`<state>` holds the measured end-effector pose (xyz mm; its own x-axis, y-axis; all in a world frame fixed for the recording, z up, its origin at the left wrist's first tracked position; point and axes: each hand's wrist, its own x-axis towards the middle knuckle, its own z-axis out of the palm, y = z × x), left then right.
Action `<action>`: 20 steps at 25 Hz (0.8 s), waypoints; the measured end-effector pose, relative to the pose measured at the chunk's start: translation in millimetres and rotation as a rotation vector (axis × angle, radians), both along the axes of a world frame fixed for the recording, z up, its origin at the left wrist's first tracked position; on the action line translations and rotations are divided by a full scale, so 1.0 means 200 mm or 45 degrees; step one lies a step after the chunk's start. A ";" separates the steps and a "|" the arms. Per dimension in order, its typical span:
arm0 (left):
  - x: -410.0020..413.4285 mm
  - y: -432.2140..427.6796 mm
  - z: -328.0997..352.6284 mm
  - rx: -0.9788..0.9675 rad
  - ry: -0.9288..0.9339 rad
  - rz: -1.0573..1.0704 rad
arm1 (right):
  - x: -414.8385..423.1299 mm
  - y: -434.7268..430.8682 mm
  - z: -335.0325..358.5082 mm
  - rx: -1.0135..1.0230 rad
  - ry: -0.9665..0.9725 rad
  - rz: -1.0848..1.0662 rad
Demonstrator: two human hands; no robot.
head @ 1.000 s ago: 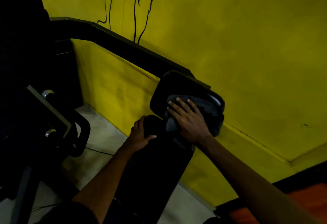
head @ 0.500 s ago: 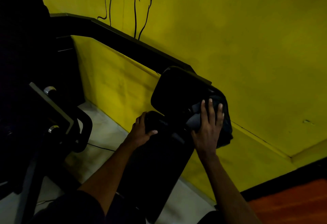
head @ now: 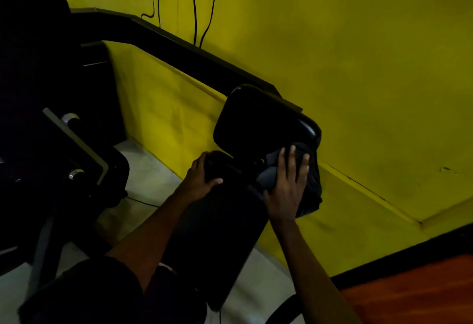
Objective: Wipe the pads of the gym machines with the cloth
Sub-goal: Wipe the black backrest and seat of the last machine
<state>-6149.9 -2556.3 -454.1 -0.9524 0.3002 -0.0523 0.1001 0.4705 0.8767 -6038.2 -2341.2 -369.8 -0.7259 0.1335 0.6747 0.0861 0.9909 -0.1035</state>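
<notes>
A black upright pad [head: 256, 121] stands at the end of a long black bench pad [head: 217, 236], close to the yellow wall. A dark cloth [head: 311, 190] is bunched at the upright pad's lower right corner and hangs over its edge. My right hand [head: 286, 190] lies flat on the cloth with straight fingers, pressing it against the pad. My left hand [head: 198, 183] grips the top left end of the bench pad, thumb on top and fingers curled round its side.
A black metal frame bar [head: 179, 44] slants along the yellow wall [head: 358, 67] behind the pad. Another dark machine with a grey bracket [head: 76, 144] and chrome pegs stands at the left. Black cables hang on the wall; an orange floor mat [head: 409, 290] lies at bottom right.
My right hand has slid the cloth from the middle of the upright pad down to its lower right corner. My left hand keeps its grip on the bench pad.
</notes>
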 end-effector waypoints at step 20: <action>0.14 -0.07 -0.21 0.133 0.112 0.092 | -0.04 -0.02 -0.13 0.669 -0.695 0.450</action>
<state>-6121.3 -2571.2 -495.4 -0.9712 0.2303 0.0605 0.1482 0.3859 0.9106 -6047.1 -2346.0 -396.8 -0.9089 -0.3972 0.1268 -0.3348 0.8765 0.3458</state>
